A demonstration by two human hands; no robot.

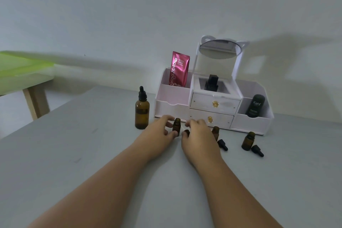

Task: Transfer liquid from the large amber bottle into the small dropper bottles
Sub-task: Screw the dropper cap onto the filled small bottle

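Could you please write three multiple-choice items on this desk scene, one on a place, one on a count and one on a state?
1. Where does the large amber bottle stand?
A. Left of the white organizer
B. Inside a drawer
C. Right of the organizer

2. How many loose black dropper caps lie on the table?
A. None
B. Two
C. Five

3. What state is the large bottle in?
A. Tipped over
B. Upright with its dropper cap on
C. Upright and uncapped

Answers:
1. A: it stands on the table just left of the organizer's pink sachet compartment.
2. B: one dropper cap and another lie on the table beside small bottles.
3. B: its black dropper top is in place, while the left hand and right hand flank a small bottle.
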